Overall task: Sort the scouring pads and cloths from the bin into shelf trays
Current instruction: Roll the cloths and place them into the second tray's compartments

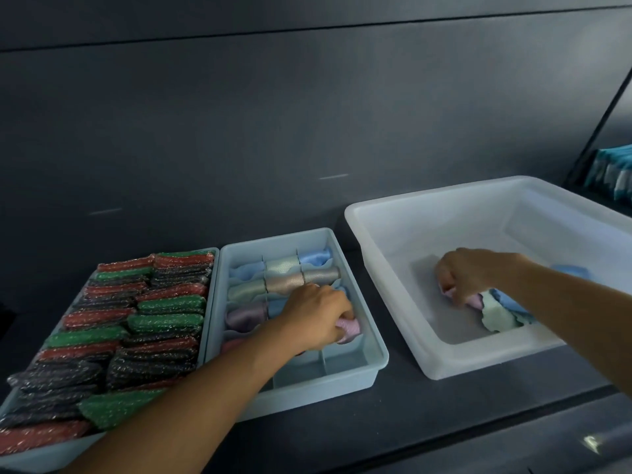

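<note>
One head-worn wide-angle camera looks forward and down, close over a dark shelf [427,415]: pad tray [30,460] lower left, divided tray [372,354] lower centre, white bin [455,366] at right, back wall [273,114] above.

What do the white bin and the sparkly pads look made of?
White translucent rectangular bin: probably plastic, semi-matte; its walls let light through.
Green, red and black scouring pads: seemingly mesh fabric with metallic thread; tiny glints speckle them.

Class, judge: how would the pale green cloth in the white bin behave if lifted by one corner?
The pale green cloth would probably droop limply: it lies rumpled, edges wavy, in the white bin. It looks thin, so likely light.
</note>
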`<state>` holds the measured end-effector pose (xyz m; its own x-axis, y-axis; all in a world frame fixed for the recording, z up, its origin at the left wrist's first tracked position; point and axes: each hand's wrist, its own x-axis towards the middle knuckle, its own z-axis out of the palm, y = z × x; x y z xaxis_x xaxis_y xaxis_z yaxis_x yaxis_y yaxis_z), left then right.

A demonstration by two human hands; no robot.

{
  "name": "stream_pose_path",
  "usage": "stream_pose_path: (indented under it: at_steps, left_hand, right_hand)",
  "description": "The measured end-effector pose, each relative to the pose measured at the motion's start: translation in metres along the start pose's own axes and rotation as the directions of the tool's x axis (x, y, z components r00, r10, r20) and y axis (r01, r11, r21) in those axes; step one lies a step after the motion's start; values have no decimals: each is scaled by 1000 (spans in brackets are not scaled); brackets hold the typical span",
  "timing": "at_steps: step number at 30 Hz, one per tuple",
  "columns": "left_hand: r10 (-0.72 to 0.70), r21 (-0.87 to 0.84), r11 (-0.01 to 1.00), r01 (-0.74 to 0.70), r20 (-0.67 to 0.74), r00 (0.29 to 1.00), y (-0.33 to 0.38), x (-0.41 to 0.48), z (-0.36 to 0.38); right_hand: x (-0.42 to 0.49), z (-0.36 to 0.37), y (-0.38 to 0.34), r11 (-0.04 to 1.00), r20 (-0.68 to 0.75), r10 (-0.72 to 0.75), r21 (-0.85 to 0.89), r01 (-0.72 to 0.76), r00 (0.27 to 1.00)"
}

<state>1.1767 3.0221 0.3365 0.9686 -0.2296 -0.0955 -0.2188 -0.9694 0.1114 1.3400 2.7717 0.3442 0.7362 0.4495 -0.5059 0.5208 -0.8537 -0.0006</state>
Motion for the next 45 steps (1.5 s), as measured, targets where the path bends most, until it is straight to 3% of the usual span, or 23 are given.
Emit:
stream_pose_path:
  at_steps: [4, 7, 10, 12, 14, 16, 17, 19, 21, 23, 25, 27, 30, 31, 33, 35, 37, 39, 41, 45]
  left_hand:
    - [-96, -363, 930, 62, -78, 992, -8, -10, -8]
    - [-220, -547, 836, 46, -257, 941, -11, -20, -17]
    - [-314, -802, 592, -82, -322, 893, -2, -29, -40]
    - [-326, -887, 437, -150, -311, 893, 10, -30, -61]
    - [-329, -954, 252, -163, -242, 913, 22, -27, -80]
    - [-342, -989, 48, -143, -151, 927, 30, -21, -95]
    - [-344, -989, -27, -142, -124, 931, 31, -17, -102]
    - [-318, -979, -108, -173, -130, 939, 31, -11, -111]
    - [-329, -964, -134, -230, -176, 928, 29, -10, -116]
    - [-394, -960, -69, -272, -225, 891, 25, -10, -117]
    - [-471, -961, -23, -275, -232, 851, 19, -12, -117]
    - [-514, -961, 27, -274, -248, 821, 10, -15, -117]
    - [-452, -950, 146, -278, -313, 835, 0, -28, -122]
    - [-413, -945, 185, -270, -324, 851, -2, -32, -125]
    - [-352, -937, 238, -255, -328, 877, -4, -39, -131]
    - [-279, -926, 283, -249, -328, 903, -6, -44, -136]
    - [-211, -918, 315, -240, -315, 926, -7, -49, -141]
    - [-189, -910, 339, -237, -312, 931, -10, -54, -143]
    - [-209, -904, 350, -244, -329, 921, -17, -58, -143]
    - [-253, -902, 349, -254, -352, 901, -24, -65, -137]
  right_hand:
    - [5, -7, 5, 1000, -217, -5, 8, 7, 976]
    - [-10, -27, -2, 968, -413, -47, 205, 144, 910]
    - [-31, -51, -21, 730, -581, 22, 565, 384, 814]
    - [-43, -67, -40, 568, -659, 58, 640, 518, 750]
    - [-54, -82, -66, 480, -753, 69, 601, 640, 655]
    - [-62, -91, -94, 460, -838, 64, 506, 729, 541]
    - [-66, -92, -108, 502, -878, 46, 432, 749, 476]
    - [-71, -84, -133, 710, -945, -33, 206, 673, 324]
    - [-76, -74, -149, 858, -967, -205, -103, 503, 151]
    - [-74, -65, -156, 850, -934, -350, -288, 440, 65]
    - [-71, -56, -162, 821, -918, -394, -334, 462, 37]
    - [-72, -51, -165, 783, -955, -295, -230, 577, 20]
    - [-83, -57, -167, 622, -993, 51, 116, 774, 108]
    - [-84, -63, -165, 543, -969, 169, 242, 804, 178]
    - [-86, -79, -160, 342, -864, 273, 497, 797, 422]
    - [-82, -93, -154, 100, -738, 102, 675, 731, 668]
    - [-80, -99, -153, -64, -651, -129, 758, 649, 748]
    - [-78, -98, -156, -164, -582, -210, 813, 559, 786]
    - [-74, -94, -160, -181, -472, -273, 881, 437, 838]
    - [-70, -84, -170, -76, -225, -310, 974, 212, 924]
